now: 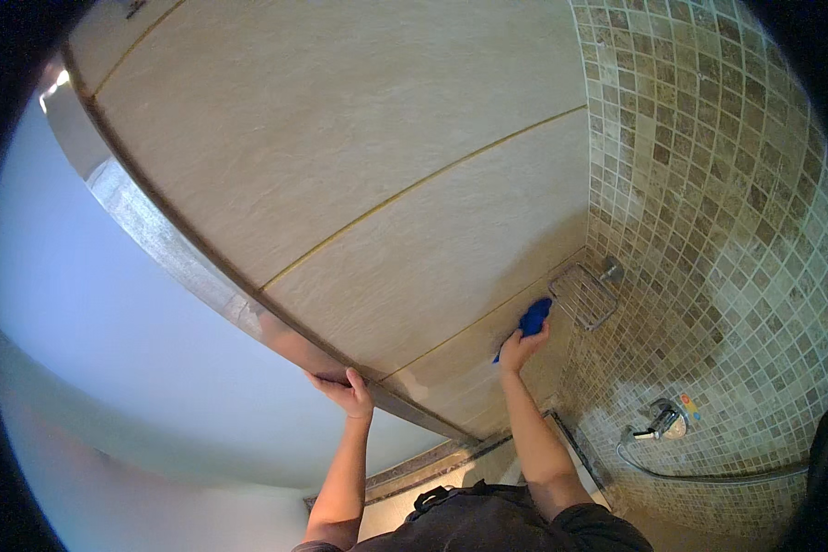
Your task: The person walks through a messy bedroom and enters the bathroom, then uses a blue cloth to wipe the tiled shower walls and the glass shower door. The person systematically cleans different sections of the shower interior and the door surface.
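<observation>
My right hand (522, 346) holds a blue cloth (535, 316) against the lower part of a beige tiled wall (414, 255), just left of a wire soap basket. Lower left of it, my left hand (347, 392) grips the edge of a shiny metal frame profile (172, 231), with the thumb on the wall side and the fingers partly hidden behind the profile. A frosted glass panel (145, 310) lies along the other side of this profile.
The chrome wire soap basket (585, 297) is fixed near the corner. On the mosaic-tiled wall (704, 207) at the right are a chrome shower mixer (668, 419) and a metal shower hose (717, 477). A dark-edged sill (421, 466) runs along the floor.
</observation>
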